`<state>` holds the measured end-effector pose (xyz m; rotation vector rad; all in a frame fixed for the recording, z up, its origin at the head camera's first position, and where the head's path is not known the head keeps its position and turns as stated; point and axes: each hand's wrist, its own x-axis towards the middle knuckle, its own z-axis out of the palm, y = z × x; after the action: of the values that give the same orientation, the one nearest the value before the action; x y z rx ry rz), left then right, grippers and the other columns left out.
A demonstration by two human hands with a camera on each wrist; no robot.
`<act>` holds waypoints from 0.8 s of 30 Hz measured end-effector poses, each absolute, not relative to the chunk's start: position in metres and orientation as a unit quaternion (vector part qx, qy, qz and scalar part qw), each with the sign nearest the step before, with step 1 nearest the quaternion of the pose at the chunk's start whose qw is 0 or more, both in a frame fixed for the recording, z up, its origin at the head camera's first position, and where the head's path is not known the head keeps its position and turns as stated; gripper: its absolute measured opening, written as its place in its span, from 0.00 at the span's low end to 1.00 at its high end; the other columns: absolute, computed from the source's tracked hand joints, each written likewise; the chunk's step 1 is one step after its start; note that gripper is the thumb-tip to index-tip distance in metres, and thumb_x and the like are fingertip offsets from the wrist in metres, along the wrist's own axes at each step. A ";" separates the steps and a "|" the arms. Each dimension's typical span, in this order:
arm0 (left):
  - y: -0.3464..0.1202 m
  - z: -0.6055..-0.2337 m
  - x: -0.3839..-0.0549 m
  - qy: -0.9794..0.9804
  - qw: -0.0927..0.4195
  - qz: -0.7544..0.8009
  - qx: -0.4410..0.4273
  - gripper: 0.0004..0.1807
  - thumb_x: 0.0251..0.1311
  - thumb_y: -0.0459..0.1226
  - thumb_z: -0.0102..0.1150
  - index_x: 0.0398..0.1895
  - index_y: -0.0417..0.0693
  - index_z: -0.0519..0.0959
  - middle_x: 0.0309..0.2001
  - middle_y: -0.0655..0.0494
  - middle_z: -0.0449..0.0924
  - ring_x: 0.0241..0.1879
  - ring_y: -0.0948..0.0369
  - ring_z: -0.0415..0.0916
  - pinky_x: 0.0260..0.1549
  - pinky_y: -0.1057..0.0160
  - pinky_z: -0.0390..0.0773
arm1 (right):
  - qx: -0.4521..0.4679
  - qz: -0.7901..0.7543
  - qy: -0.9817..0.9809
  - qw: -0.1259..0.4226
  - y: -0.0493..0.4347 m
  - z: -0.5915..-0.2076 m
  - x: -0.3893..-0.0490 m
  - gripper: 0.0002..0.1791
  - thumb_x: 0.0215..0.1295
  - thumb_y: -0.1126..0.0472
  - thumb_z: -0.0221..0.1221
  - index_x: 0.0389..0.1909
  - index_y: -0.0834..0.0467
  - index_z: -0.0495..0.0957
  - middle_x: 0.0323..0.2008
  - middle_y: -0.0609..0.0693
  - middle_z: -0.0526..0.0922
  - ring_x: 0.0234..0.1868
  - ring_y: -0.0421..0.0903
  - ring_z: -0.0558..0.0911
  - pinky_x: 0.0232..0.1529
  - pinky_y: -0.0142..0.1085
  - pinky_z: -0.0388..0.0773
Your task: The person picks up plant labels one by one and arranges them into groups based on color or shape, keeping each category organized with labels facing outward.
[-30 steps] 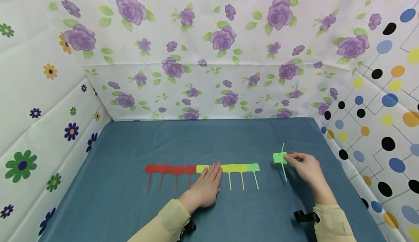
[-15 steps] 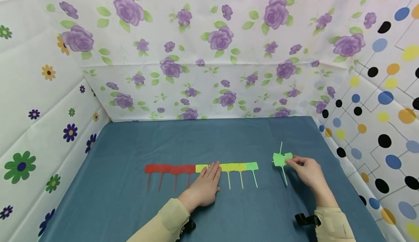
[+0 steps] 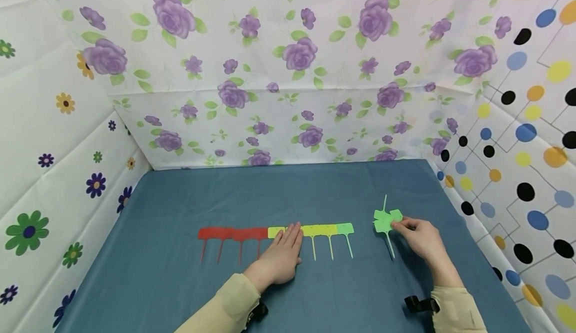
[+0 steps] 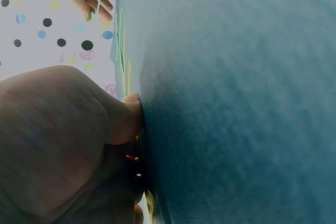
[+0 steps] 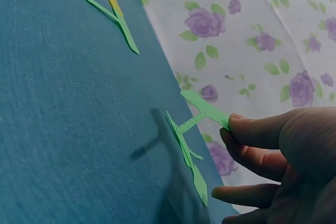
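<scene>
My left hand lies flat with straight fingers across a row of T-shaped plant labels. Red labels show on its left, yellow labels on its right, and one green label ends the row. Part of the yellow stretch is hidden under the fingers. Farther right, my right hand pinches the head of a green plant label between thumb and index finger, tilted above the cloth. More green labels lie close beneath it, overlapping, with stems pointing different ways.
A blue cloth covers the table. Floral sheet hangs behind it, a flower-print sheet at left and a dotted sheet at right. Black wrist mounts stick out near both sleeves.
The green labels at my right hand have spread from one compact shape into several separate heads, as the pinched one shifts. My left hand stays on the row. The head view has drifted slightly.
</scene>
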<state>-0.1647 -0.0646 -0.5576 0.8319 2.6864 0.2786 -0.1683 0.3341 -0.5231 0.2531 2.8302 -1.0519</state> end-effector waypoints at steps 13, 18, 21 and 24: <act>-0.064 -0.553 -0.163 0.937 0.158 0.097 0.295 0.39 0.85 0.44 0.47 0.88 0.41 0.46 0.88 0.46 0.33 0.86 0.51 0.29 0.83 0.46 0.38 | 0.054 -0.330 0.941 0.056 0.323 -0.530 -0.168 0.29 0.78 0.42 0.62 0.52 0.67 0.89 0.78 0.81 0.50 0.77 0.86 0.41 0.71 0.80 0.48; -0.064 -0.557 -0.165 0.939 0.157 0.094 0.292 0.39 0.85 0.44 0.48 0.88 0.42 0.47 0.88 0.47 0.34 0.86 0.51 0.29 0.83 0.45 0.38 | 0.052 -0.331 0.941 0.053 0.317 -0.531 -0.170 0.28 0.79 0.43 0.62 0.51 0.67 0.89 0.78 0.81 0.50 0.77 0.86 0.40 0.71 0.80 0.48; -0.064 -0.557 -0.165 0.940 0.153 0.086 0.292 0.39 0.85 0.45 0.48 0.88 0.42 0.47 0.88 0.47 0.34 0.86 0.50 0.30 0.83 0.46 0.39 | 0.051 -0.329 0.942 0.042 0.312 -0.534 -0.172 0.26 0.79 0.45 0.62 0.50 0.67 0.88 0.78 0.81 0.50 0.78 0.85 0.39 0.71 0.80 0.49; -0.065 -0.555 -0.163 0.941 0.148 0.080 0.293 0.38 0.85 0.45 0.48 0.88 0.42 0.47 0.88 0.46 0.35 0.86 0.50 0.31 0.83 0.46 0.40 | 0.050 -0.328 0.943 0.031 0.305 -0.536 -0.173 0.24 0.79 0.47 0.63 0.48 0.66 0.89 0.78 0.81 0.50 0.78 0.85 0.39 0.71 0.80 0.50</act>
<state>-0.1633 -0.0648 -0.5553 0.8426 2.7065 0.2299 -0.1727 0.3051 -0.5364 0.1555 2.9040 -1.0103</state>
